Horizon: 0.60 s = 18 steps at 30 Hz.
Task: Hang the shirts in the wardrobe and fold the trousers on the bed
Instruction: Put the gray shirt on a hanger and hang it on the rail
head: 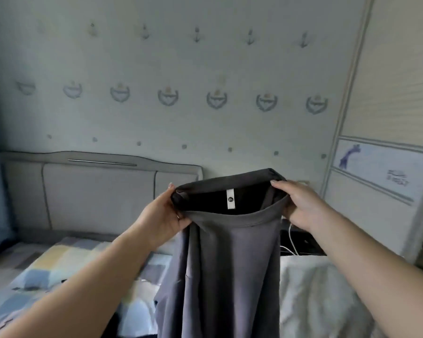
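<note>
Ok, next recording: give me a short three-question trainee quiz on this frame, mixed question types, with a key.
1. True or false: the grey trousers lie folded flat on the bed.
2. Which part of the garment do the left hand and right hand grip? A) the leg hems B) the waistband C) a pocket
3. Fill in: a white ___ hangs inside the open waistband.

Key:
1. False; they are held up by the waistband, with the legs hanging down in front of the bed.
2. B, one hand at each side of it.
3. Label.
</note>
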Each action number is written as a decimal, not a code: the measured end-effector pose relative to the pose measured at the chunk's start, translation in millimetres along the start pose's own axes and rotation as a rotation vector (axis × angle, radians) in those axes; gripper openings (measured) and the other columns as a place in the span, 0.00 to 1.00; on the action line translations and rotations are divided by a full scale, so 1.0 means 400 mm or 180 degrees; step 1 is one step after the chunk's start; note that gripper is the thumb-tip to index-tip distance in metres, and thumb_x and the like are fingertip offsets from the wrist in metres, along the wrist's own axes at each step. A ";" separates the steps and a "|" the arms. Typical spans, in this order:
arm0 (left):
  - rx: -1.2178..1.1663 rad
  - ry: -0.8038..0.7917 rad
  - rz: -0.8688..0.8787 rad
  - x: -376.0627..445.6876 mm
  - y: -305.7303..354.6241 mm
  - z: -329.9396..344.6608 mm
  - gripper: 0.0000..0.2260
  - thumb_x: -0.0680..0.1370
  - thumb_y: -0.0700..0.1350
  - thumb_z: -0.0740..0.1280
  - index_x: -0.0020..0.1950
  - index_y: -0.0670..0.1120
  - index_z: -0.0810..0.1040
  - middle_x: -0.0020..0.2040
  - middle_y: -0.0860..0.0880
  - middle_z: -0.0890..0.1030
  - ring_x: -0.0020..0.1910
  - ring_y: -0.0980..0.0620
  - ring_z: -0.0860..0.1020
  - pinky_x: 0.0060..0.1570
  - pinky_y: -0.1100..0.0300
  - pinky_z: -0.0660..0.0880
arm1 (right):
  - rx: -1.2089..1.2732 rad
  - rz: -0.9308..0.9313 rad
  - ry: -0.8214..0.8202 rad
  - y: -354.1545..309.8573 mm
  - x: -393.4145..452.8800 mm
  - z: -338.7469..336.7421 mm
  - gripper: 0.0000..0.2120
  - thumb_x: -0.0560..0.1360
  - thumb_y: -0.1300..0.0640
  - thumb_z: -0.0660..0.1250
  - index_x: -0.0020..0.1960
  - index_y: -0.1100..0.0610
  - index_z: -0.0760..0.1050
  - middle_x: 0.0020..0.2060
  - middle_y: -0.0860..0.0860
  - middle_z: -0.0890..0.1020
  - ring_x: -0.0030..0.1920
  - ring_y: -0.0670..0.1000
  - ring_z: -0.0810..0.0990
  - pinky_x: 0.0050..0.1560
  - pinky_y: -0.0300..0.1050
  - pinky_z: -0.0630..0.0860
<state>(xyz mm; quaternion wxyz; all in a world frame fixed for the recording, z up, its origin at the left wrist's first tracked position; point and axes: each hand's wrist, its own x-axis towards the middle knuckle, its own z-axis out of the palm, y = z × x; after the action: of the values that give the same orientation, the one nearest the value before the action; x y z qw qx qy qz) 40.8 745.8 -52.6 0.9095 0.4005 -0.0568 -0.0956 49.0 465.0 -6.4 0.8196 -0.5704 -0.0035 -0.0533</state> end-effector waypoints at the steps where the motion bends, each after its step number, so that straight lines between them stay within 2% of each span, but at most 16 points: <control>1: 0.0034 -0.0099 -0.0088 0.034 -0.042 0.053 0.16 0.81 0.54 0.58 0.55 0.43 0.78 0.46 0.44 0.85 0.41 0.49 0.84 0.33 0.57 0.80 | -0.0001 -0.0067 0.0116 -0.030 -0.009 -0.071 0.04 0.75 0.66 0.66 0.43 0.58 0.75 0.41 0.58 0.80 0.40 0.54 0.80 0.43 0.46 0.76; 3: 0.0027 -0.0266 -0.0237 0.099 -0.132 0.161 0.17 0.80 0.55 0.59 0.58 0.44 0.77 0.50 0.45 0.84 0.44 0.49 0.83 0.36 0.58 0.81 | -0.0035 -0.0150 0.0221 -0.090 -0.039 -0.211 0.04 0.76 0.66 0.64 0.47 0.59 0.75 0.44 0.58 0.81 0.42 0.55 0.81 0.44 0.46 0.78; 5: -0.0086 -0.0356 -0.0292 0.157 -0.212 0.253 0.14 0.80 0.54 0.60 0.57 0.46 0.76 0.50 0.47 0.83 0.46 0.51 0.82 0.40 0.60 0.81 | -0.0055 -0.0161 0.0256 -0.144 -0.074 -0.334 0.07 0.77 0.67 0.62 0.51 0.61 0.76 0.44 0.58 0.83 0.41 0.53 0.83 0.38 0.42 0.81; 6: -0.0147 -0.0382 -0.0320 0.182 -0.250 0.300 0.12 0.80 0.54 0.60 0.54 0.47 0.77 0.48 0.48 0.82 0.46 0.52 0.81 0.41 0.60 0.80 | -0.0068 -0.0184 0.0290 -0.170 -0.093 -0.391 0.08 0.77 0.66 0.61 0.54 0.62 0.77 0.46 0.58 0.83 0.42 0.52 0.83 0.39 0.42 0.82; 9: -0.0296 -0.0649 -0.0476 0.238 -0.372 0.467 0.11 0.80 0.54 0.61 0.45 0.48 0.76 0.40 0.51 0.81 0.42 0.55 0.79 0.48 0.61 0.75 | -0.0103 -0.0357 0.0585 -0.260 -0.148 -0.570 0.11 0.78 0.64 0.62 0.59 0.62 0.76 0.52 0.58 0.82 0.51 0.53 0.81 0.51 0.44 0.79; 11: -0.0348 -0.0928 -0.0609 0.265 -0.460 0.591 0.12 0.79 0.55 0.62 0.44 0.48 0.75 0.39 0.52 0.79 0.42 0.55 0.78 0.51 0.61 0.72 | -0.0131 -0.0537 0.0808 -0.324 -0.186 -0.691 0.09 0.77 0.63 0.64 0.55 0.62 0.79 0.51 0.58 0.83 0.50 0.53 0.82 0.54 0.47 0.78; 13: -0.0254 -0.1086 -0.0656 0.289 -0.518 0.677 0.13 0.78 0.56 0.62 0.45 0.47 0.78 0.40 0.51 0.82 0.44 0.54 0.79 0.52 0.60 0.73 | -0.0079 -0.0652 0.0984 -0.368 -0.209 -0.766 0.06 0.77 0.62 0.65 0.47 0.60 0.81 0.46 0.57 0.84 0.44 0.52 0.84 0.46 0.45 0.82; 14: -0.0225 -0.1192 -0.0699 0.299 -0.558 0.741 0.14 0.78 0.56 0.62 0.45 0.47 0.79 0.41 0.50 0.82 0.45 0.53 0.79 0.51 0.59 0.74 | -0.0108 -0.0727 0.1119 -0.399 -0.228 -0.816 0.06 0.77 0.61 0.65 0.47 0.60 0.81 0.46 0.57 0.84 0.43 0.52 0.85 0.41 0.45 0.82; 17: -0.0229 -0.1462 -0.0783 0.324 -0.645 0.890 0.17 0.78 0.56 0.62 0.37 0.48 0.81 0.39 0.51 0.81 0.41 0.54 0.80 0.46 0.61 0.78 | -0.0227 -0.0846 0.1481 -0.471 -0.270 -0.920 0.07 0.77 0.57 0.66 0.51 0.59 0.80 0.47 0.56 0.85 0.44 0.52 0.85 0.38 0.43 0.81; 18: -0.0248 -0.1539 -0.0826 0.331 -0.673 0.936 0.17 0.78 0.55 0.62 0.37 0.47 0.81 0.39 0.50 0.82 0.41 0.54 0.80 0.44 0.61 0.79 | -0.0242 -0.0925 0.1588 -0.495 -0.280 -0.955 0.07 0.77 0.56 0.66 0.50 0.58 0.81 0.46 0.55 0.86 0.43 0.52 0.85 0.39 0.44 0.81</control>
<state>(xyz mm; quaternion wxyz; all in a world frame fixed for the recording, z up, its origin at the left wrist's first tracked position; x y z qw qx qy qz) 68.1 270.1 3.9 0.8644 0.3347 -0.2168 -0.3063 -101.6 49.0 37.9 0.7569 -0.5635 0.1185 -0.3089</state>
